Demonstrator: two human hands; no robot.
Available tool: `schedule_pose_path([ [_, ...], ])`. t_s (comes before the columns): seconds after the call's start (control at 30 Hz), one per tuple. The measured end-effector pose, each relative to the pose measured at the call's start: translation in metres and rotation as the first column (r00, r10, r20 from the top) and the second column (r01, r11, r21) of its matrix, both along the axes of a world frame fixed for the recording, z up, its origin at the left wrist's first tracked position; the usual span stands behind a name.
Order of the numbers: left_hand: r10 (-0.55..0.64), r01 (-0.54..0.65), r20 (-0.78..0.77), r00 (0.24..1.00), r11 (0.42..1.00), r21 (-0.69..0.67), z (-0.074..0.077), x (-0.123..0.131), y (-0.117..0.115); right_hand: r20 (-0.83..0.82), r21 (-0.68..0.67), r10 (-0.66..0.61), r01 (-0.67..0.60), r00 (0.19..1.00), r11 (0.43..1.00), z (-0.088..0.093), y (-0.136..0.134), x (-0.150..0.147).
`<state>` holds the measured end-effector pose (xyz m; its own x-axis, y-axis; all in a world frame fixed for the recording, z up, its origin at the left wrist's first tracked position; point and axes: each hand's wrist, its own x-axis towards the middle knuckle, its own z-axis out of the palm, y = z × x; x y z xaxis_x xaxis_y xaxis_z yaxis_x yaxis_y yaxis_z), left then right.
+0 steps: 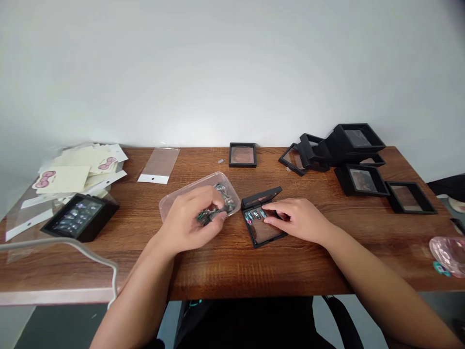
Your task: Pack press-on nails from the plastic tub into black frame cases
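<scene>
My left hand [192,218] is curled, pinching several small teal press-on nails [207,215] at the near edge of a clear plastic tray [170,201] that holds more of them. My right hand [296,220] lies on an open black frame box [263,232], fingertips pressing beside a short row of teal nails [254,214] set on its clear film. The box's lid [259,196] stands open behind the row.
Black frame boxes [358,145] are piled at the back right, one more [242,155] at the back centre. A filled black box [78,215], cream cards [82,167] and clear sleeves [160,165] lie left. A pink dish [448,252] sits at the right edge, a white cable [90,254] front left.
</scene>
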<state>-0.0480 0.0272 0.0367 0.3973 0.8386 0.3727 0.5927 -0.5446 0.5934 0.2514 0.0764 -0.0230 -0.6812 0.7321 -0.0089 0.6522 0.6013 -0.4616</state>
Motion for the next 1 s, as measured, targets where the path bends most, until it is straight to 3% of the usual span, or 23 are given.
schedule_pose_path([
  [0.3, -0.151, 0.113, 0.443, 0.884, 0.988, 0.109, -0.003, 0.008, -0.002, -0.008, 0.019, 0.003, -0.003, 1.0, 1.0, 0.003, 0.0, -0.001],
  [0.47, -0.164, 0.092, 0.521, 0.838, 0.983, 0.161, 0.001, 0.012, -0.004, -0.01, 0.026, 0.006, -0.005, 1.0, 1.0, 0.004, -0.001, -0.001],
  [0.73, -0.258, 0.202, 0.666, 0.7, 0.966, 0.162, 0.004, 0.024, -0.014, -0.016, 0.044, 0.015, -0.014, 1.0, 0.999, 0.002, 0.0, -0.001],
  [1.0, -0.287, 0.309, 0.686, 0.668, 0.946, 0.095, 0.002, 0.042, -0.02, -0.066, 0.104, 0.016, -0.009, 0.998, 0.995, 0.006, 0.0, 0.003],
])
